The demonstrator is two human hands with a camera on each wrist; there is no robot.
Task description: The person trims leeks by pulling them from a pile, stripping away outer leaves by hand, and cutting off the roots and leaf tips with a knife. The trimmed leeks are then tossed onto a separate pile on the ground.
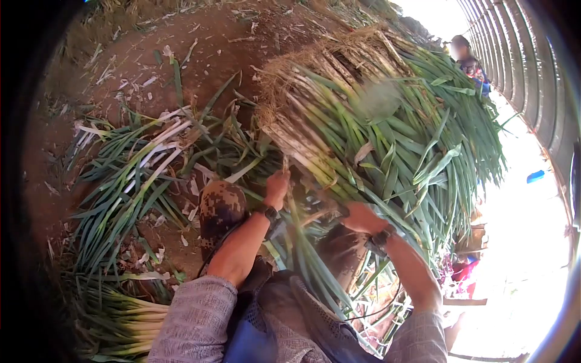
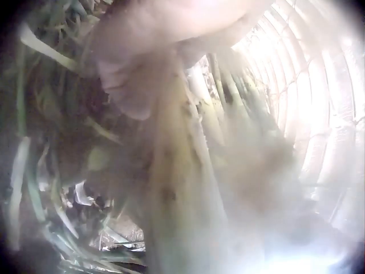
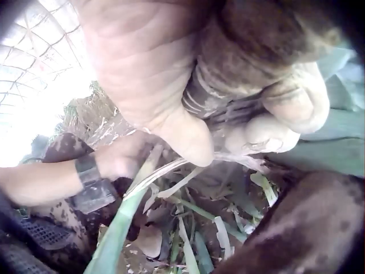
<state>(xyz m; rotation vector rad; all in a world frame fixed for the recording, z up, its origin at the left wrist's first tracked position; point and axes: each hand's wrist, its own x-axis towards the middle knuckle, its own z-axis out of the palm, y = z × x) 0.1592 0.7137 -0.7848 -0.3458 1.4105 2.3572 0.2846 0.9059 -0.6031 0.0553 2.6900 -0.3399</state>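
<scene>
My left hand (image 1: pixel 278 189) grips one long green onion (image 1: pixel 311 263) near its root end, and its green leaves hang down between the knees. In the left wrist view the stalk (image 2: pixel 182 194) runs down from under the fingers, pale and streaked, somewhat blurred. My right hand (image 1: pixel 362 218) is to the right of the stalk, fingers curled. The right wrist view shows its thumb and fingers pinching a dry, papery outer leaf (image 3: pixel 157 178), which stretches across to the held onion. Past it, the left hand (image 3: pixel 128 154) holds the stalk.
A large heap of unpeeled green onions (image 1: pixel 417 139) lies ahead and right, roots toward the left. Peeled white-stalked ones (image 1: pixel 154 148) lie on the soil at left, more (image 1: pixel 139 323) at lower left. Another person (image 1: pixel 469 63) is at far right, beside the ribbed tunnel wall (image 1: pixel 520 66).
</scene>
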